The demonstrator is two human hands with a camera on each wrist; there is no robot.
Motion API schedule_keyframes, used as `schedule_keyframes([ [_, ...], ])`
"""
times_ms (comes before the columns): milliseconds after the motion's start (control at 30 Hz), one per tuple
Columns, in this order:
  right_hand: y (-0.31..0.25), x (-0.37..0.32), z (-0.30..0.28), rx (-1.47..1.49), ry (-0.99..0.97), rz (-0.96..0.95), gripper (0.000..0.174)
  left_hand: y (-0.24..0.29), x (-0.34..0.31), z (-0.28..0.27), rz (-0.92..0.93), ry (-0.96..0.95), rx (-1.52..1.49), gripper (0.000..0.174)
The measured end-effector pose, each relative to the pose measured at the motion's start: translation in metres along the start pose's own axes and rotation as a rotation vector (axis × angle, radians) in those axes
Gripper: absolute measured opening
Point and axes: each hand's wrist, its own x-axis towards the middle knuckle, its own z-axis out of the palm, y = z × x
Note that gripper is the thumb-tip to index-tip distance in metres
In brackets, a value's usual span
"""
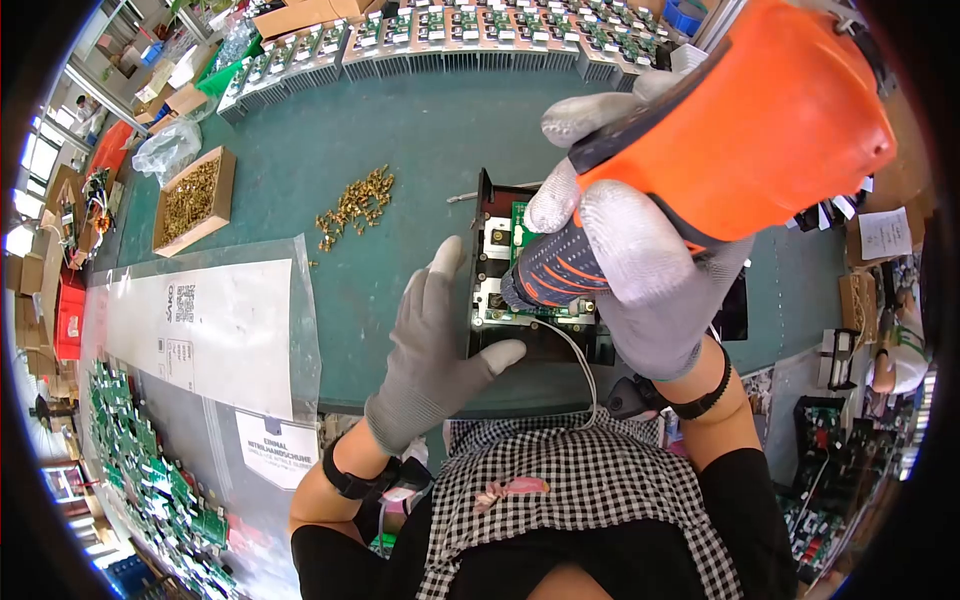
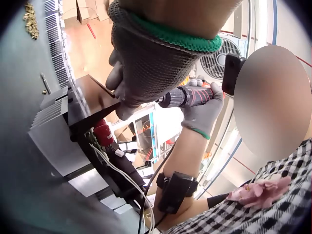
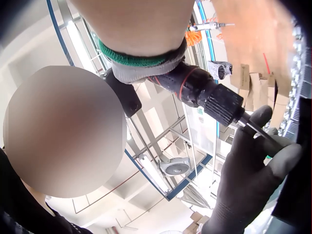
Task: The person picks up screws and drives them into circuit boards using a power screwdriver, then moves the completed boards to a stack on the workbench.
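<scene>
My right hand [image 1: 645, 265] in a grey glove grips an orange and black cordless drill [image 1: 745, 130], its chuck angled down over a black-framed unit with a green circuit board [image 1: 523, 228]. In the right wrist view a long thin bit [image 3: 263, 132] runs from the chuck [image 3: 223, 103] toward the unit's dark edge; its tip is hidden. My left hand [image 1: 428, 340], also gloved, lies at the unit's left front corner, fingers extended along the side and thumb spread out. White cables [image 1: 575, 345] trail from the front of the unit.
Loose brass-coloured screws [image 1: 357, 205] lie left of the unit, with a cardboard box [image 1: 228, 185] of more beyond. Rows of boards on finned heatsinks [image 1: 460, 62] line the back. A clear bag with white labels [image 1: 230, 340] covers the left front. A metal rod [image 1: 463, 197] lies behind the unit.
</scene>
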Motion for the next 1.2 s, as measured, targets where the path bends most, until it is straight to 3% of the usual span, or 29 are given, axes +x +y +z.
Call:
schedule_keyframes([
  [133, 0.006, -0.002, 0.004, 0.106, -0.003, 0.013, 0.047, -0.008, -0.016, 0.018, -0.192, 0.080, -0.098, 0.102],
  [233, 0.010, 0.000, 0.009, 0.075, 0.017, -0.005, 0.047, -0.014, -0.023, 0.036, -0.294, 0.131, -0.284, 0.096],
  [333, 0.011, 0.002, 0.016, 0.090, 0.032, 0.036, 0.042, -0.013, -0.027, 0.047, -0.388, 0.146, -0.282, 0.084],
  [533, 0.009, 0.001, 0.029, 0.203, 0.065, 0.115, 0.026, -0.016, -0.027, 0.071, -0.249, 0.385, -0.218, 0.060],
  [633, 0.009, 0.000, 0.030, 0.198, 0.037, 0.123, 0.022, -0.009, -0.025, 0.076, -0.294, 0.489, -0.289, 0.056],
  [933, 0.013, -0.005, 0.039, 0.365, 0.029, 0.117, 0.014, -0.020, -0.036, 0.083, -0.325, 0.503, -0.346, 0.055],
  [1200, -0.007, 0.003, 0.041, 0.299, 0.011, 0.219, 0.013, -0.023, -0.033, 0.089, -0.293, 0.536, -0.315, 0.054],
])
